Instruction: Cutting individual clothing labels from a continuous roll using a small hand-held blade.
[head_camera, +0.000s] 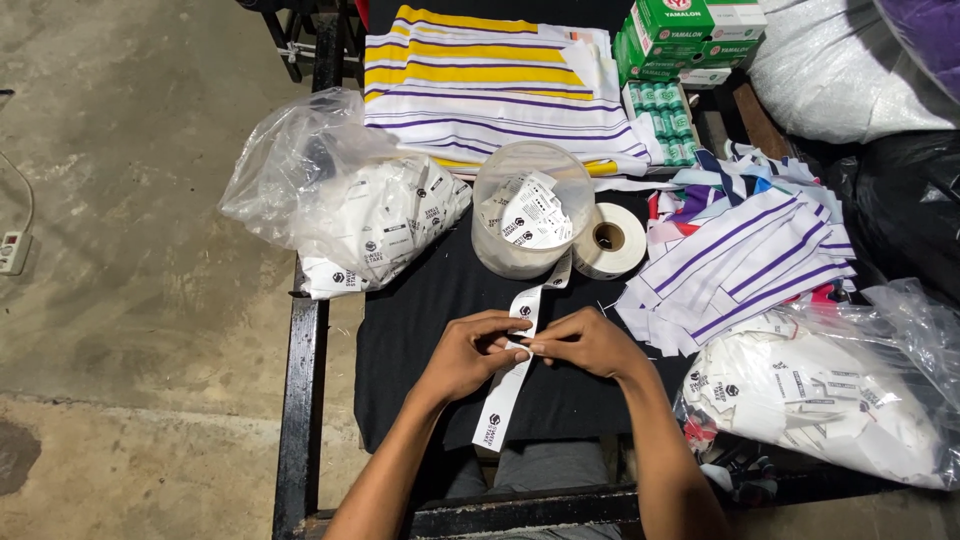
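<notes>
A long white label strip (503, 398) printed with small black marks runs from the label roll (611, 240) down across the black cloth (420, 330). My left hand (468, 352) and my right hand (585, 342) meet over the strip's middle, each pinching it with the fingertips. The strip's free end hangs toward the near edge of the table. A clear round tub (530, 205) holding several cut labels stands just beyond my hands.
A clear bag of cut labels (360, 210) lies at the left, another bag of labels (830, 390) at the right. Striped white, purple and yellow fabric (480, 80) is stacked behind, striped cut pieces (740, 260) at right. Green boxes (685, 35) and thread spools (665, 120) sit at the back. Black table frame (300, 400).
</notes>
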